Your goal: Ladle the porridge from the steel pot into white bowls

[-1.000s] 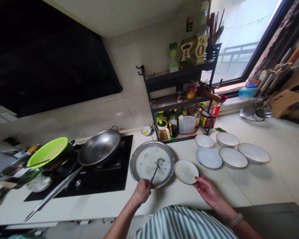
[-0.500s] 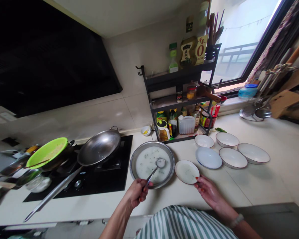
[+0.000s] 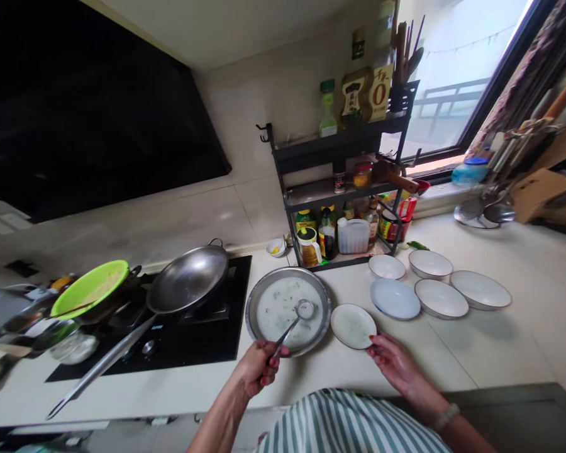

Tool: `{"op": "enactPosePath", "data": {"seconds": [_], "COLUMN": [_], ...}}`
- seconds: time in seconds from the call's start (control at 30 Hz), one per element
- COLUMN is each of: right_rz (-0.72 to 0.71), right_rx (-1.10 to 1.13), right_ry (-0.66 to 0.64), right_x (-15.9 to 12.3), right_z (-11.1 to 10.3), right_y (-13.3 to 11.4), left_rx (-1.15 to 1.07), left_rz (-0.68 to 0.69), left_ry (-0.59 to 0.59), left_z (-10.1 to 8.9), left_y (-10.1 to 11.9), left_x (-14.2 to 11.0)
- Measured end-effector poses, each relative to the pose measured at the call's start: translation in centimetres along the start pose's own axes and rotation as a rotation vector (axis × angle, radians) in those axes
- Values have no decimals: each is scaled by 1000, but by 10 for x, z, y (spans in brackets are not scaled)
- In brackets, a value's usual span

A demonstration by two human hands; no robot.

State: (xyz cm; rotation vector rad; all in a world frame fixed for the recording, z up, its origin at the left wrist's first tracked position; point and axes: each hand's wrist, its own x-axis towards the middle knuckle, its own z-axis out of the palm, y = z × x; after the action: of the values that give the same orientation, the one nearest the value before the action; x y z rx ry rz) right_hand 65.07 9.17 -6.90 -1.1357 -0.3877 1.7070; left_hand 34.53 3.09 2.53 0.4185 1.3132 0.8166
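Observation:
My left hand [image 3: 260, 366] is closed round the handle of a metal ladle [image 3: 304, 309]. The ladle's head rests in thin white soup with green bits, inside a wide metal basin [image 3: 251, 314]. Just to the right of the basin stands a white bowl [image 3: 353, 326] with a brown rim, holding some of the same soup. My right hand [image 3: 390, 360] grips that bowl at its lower right rim, thumb over the edge. Further right are several other pale bowls, among them a bluish one [image 3: 395, 299] and a large one [image 3: 481, 289].
On the black hob [image 3: 202, 343] at left sits a wok [image 3: 188, 280], its long handle jutting over the counter. Beyond it is a green basket [image 3: 92, 289]. Behind the basin stands a black rack [image 3: 330, 154] of bottles. A small dish [image 3: 276, 248] sits by the wall.

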Motion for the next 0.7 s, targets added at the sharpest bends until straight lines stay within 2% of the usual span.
{"op": "enactPosePath", "data": {"seconds": [0.4, 0.7], "right_rz": [-21, -36], "right_rx": [-15, -55], "right_ry": [19, -1], "right_x": [2, 0], "right_z": [0, 0], "right_y": [2, 1], "left_rx": [60, 188], "left_rz": [15, 83], "left_ry": [-32, -108], "left_z": [3, 20], "left_y": [4, 10], "left_x": [-8, -25]}}
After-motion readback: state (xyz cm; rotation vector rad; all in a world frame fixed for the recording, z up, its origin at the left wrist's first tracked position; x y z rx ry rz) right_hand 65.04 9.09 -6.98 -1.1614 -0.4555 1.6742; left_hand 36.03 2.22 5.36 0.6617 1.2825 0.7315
